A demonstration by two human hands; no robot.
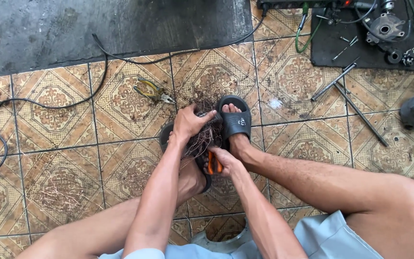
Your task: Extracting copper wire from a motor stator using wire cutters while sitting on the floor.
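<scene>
Left grip [188, 123]: I see it clenched on the wire tangle [202, 136].
Right grip [222, 159]: grasping orange-handled cutters [212, 165].
Tangle: between my sandals [235, 120].
Progress: loose strands [65, 189] left of tangle; bundle mostly intact.

You look down at a floor [49, 110] of brown patterned tiles, lit by soft daylight. At the top lies a dark worn mat [97, 26], and a black cable [49, 103] runs over the tiles. At the top right, a second black mat [331, 55] carries metal parts.
</scene>
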